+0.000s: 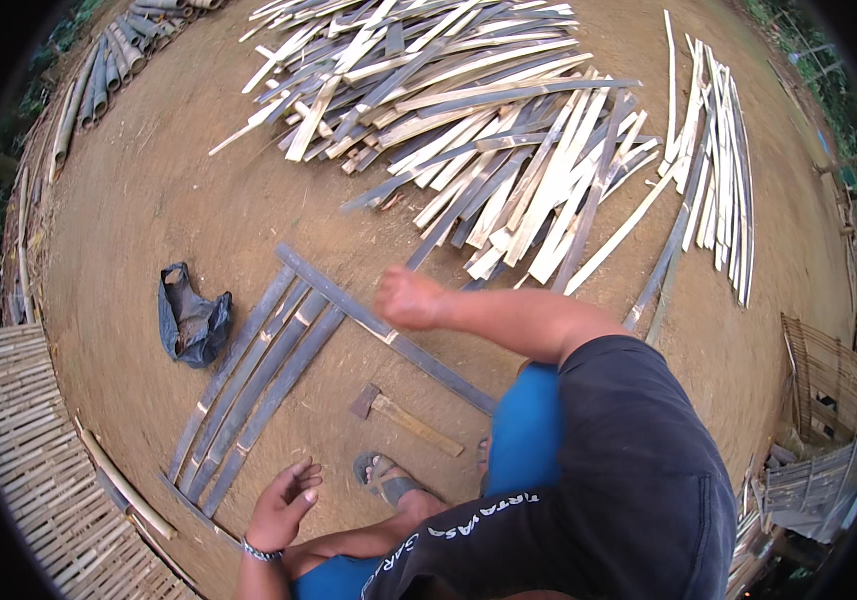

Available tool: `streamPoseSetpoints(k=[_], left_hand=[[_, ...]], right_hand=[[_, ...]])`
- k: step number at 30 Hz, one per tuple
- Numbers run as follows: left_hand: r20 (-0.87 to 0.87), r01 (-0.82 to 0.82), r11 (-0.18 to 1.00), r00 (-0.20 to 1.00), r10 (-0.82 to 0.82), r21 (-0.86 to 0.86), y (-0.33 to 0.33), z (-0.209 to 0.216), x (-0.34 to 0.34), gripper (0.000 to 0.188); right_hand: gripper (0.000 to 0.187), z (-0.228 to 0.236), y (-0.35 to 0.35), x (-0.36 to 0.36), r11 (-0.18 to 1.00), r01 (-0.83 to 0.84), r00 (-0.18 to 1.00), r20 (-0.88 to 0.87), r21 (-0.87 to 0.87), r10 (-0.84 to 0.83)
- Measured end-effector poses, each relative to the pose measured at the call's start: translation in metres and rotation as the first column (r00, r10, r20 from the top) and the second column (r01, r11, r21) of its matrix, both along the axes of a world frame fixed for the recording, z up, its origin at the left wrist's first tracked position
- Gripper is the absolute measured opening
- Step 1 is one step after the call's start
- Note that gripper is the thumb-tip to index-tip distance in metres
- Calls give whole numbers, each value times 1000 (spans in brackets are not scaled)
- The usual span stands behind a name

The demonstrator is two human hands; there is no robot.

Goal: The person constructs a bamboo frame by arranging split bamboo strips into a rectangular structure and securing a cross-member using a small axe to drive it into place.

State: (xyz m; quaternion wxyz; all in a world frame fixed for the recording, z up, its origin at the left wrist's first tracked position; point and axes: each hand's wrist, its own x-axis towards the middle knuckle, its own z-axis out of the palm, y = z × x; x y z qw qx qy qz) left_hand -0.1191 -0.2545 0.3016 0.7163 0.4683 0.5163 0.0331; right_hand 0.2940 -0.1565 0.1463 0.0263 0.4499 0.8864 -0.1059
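My right hand (411, 298) is closed in a fist above the long dark bamboo crosspiece (429, 364); whatever it holds, if anything, is hidden. Several dark bamboo slats (279, 372) lie side by side on the ground, their far ends meeting that crosspiece. Another strip (189, 498) crosses under or against their near ends. Low on the left, my left hand (284, 508) is raised with its fingers apart and nothing in it, close to the near ends of the slats. Between my feet and the crosspiece lies a hatchet (415, 426) with a wooden handle.
A big heap of split bamboo strips (549, 190) spreads across the far ground, with more strips (724, 170) at its right. A black plastic bag (192, 318) sits left of the slats. A woven bamboo panel (29, 440) borders the left. Bamboo poles (109, 65) lie far left.
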Motion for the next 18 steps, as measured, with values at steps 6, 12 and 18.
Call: streamPoseSetpoints(k=[6, 12, 18], left_hand=[[-396, 577, 598, 817, -419, 556, 118, -63, 113, 67], [-501, 693, 647, 702, -505, 319, 176, -139, 213, 59], [-415, 717, 694, 651, -635, 62, 182, -167, 232, 50]], right_hand=[[13, -2, -20, -83, 994, -35, 934, -350, 103, 69], [9, -41, -32, -124, 954, 24, 906, -410, 297, 105], [11, -24, -59, -127, 985, -36, 910, -402, 168, 102]])
